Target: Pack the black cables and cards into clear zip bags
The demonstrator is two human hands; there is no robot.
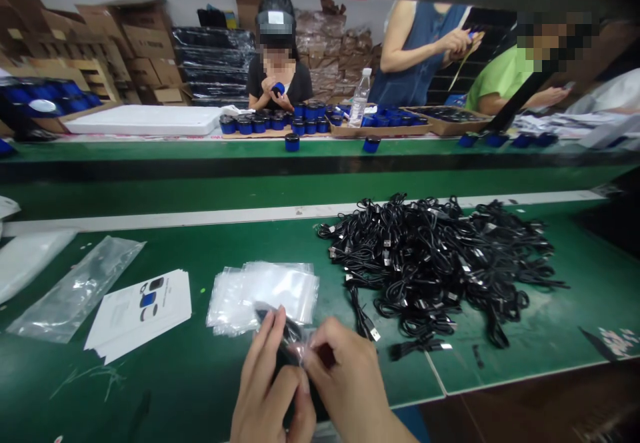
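Observation:
Both hands meet at the front of the green table around a small clear plastic bag [296, 349] with something black in it, probably a cable. My left hand [273, 386] is closed on the bag from the left, its fingers along the black part. With thumb and fingers pinched, my right hand [345, 376] grips the bag's edge on the right. Just beyond the hands lies a stack of flat clear zip bags [265, 293]. To the right is a large heap of black USB cables [430, 256], and one cable with a USB plug [367, 323] lies nearest my right hand.
On the left lie printed cards [143, 313], a clear bag [80, 289] and white plastic wrap [30, 263]. Across a raised green ledge [200, 153] stand blue-and-black round items [305, 119], a white slab [145, 120] and a bottle [359, 99]. Several people work behind it.

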